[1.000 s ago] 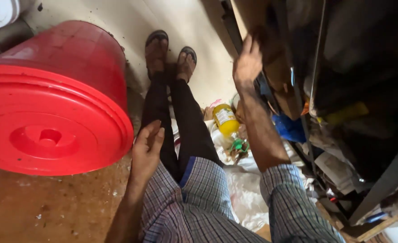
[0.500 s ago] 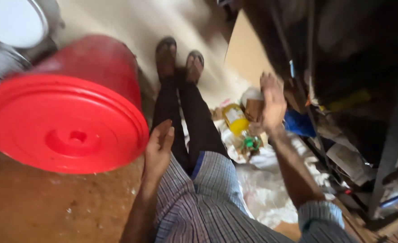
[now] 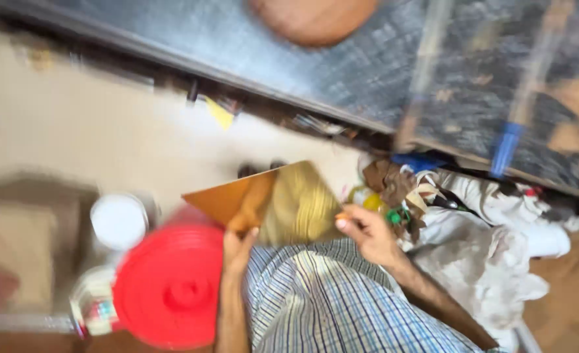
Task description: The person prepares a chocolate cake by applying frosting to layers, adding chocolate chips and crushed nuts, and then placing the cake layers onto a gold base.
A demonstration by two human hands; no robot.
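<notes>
1. Head view, setting: pale floor (image 3: 106, 131) fills the far left, and a dark shelf edge (image 3: 342, 117) runs slantwise across the top. The whole picture is blurred.
2. A brown board (image 3: 263, 199) sits at the middle, over the person's lap in checked cloth (image 3: 322, 301). Its long axis runs left to right, rising toward the far right, with one corner pointing left.
3. The left hand (image 3: 237, 245) reaches up from below, forearm nearly straight, its grip pinching the board's near edge.
4. The right hand (image 3: 365, 229) comes in from the lower right, wrist bent, fingers curled at the board's right edge; whether they clamp it I cannot tell.
5. A red lid (image 3: 172, 287) lies just left of the left arm, and crumpled white cloth (image 3: 492, 261) lies right.
</notes>
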